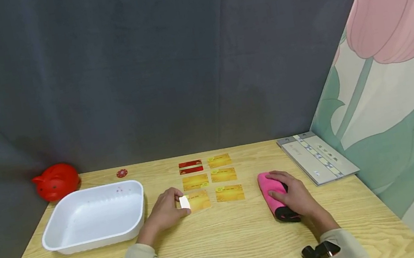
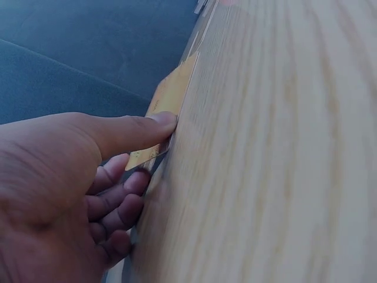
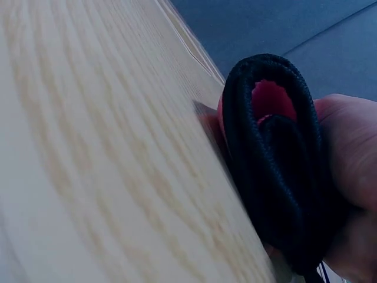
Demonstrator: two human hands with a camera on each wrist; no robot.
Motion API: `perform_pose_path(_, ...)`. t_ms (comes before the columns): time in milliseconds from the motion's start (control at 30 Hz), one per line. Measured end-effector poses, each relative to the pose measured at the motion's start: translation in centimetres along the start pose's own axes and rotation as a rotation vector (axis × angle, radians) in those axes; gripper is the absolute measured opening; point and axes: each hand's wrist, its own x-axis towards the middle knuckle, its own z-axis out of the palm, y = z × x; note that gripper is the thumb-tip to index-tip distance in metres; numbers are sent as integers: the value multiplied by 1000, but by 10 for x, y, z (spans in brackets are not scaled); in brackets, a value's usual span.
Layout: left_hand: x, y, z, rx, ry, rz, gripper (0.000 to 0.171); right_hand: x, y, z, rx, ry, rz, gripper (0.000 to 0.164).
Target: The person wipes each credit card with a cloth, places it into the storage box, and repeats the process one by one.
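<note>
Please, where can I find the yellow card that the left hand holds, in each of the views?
Head: the yellow card is below the picture's centre, slightly left, beside the left hand.
Left wrist: just left of and above the centre, pinched by that same hand.
Right wrist: not in it.
Shared landmark: the wooden table, visible in all three views.

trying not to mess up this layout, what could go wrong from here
The left hand pinches one end of a yellow card close to neighbouring cards, so it may slip or knock one askew. The rolled pink cloth under the right hand could perhaps loosen if released.
</note>
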Motion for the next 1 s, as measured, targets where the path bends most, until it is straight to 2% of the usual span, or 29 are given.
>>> perform_pose_path(233,1,0,-1,-51,35,13,44,3,-5,0,7,-27,0,53)
perform_pose_path(500,5,-3,2,-275,80,33,38,4,-6,-1,43,-27,23,50)
perform_pose_path(667,5,0,1,-396,78,54,37,5,-5,-4,92,-10,36,51)
perform_pose_path(867,5,9,-5,-485,138,101,31,7,-13,-10,144,30,-12,53)
perform_pose_path(1000,5,17,-10,-504,184,92,28,12,-28,-15,166,48,-52,55)
